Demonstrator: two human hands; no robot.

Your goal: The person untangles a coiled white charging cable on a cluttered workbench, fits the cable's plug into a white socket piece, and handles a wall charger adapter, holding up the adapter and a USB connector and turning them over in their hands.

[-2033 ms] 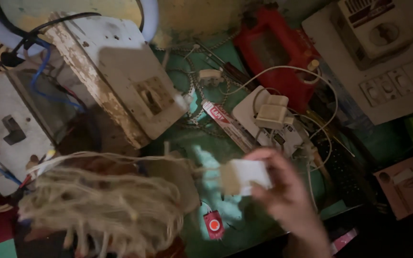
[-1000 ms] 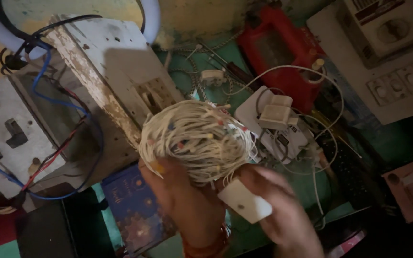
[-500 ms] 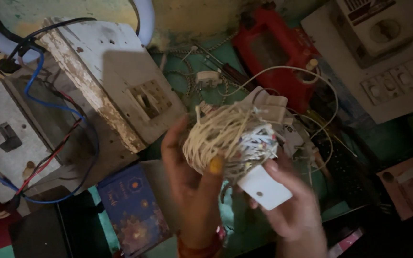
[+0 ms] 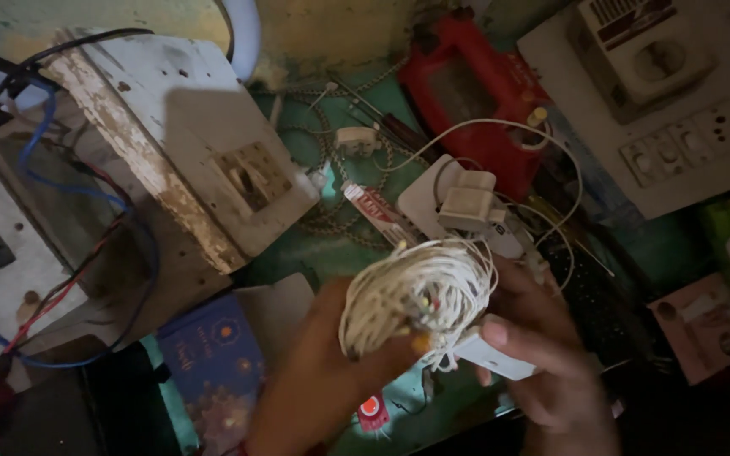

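A tight bundle of coiled white wire point(image 4: 420, 295) is held low in the middle of the view, above a cluttered green bench. My left hand point(image 4: 344, 371) grips the bundle from below, thumb pressed on its lower side. My right hand point(image 4: 542, 355) holds a small flat white box point(image 4: 493, 355) that hangs off the bundle's wire, thumb on top of it. Both hands are close together and touch the bundle.
A worn white switch box point(image 4: 196, 143) with blue, red and black wires stands at the left. White plug adapters point(image 4: 465, 203), a small tube point(image 4: 378, 211), a red tool point(image 4: 475, 93) and a white switch panel point(image 4: 678, 143) lie behind. A blue booklet point(image 4: 204, 363) lies lower left.
The loose spread of wire at the lower left got gathered into a tight bundle and came up to the middle. My left hand closed under it and my right hand kept the white box.
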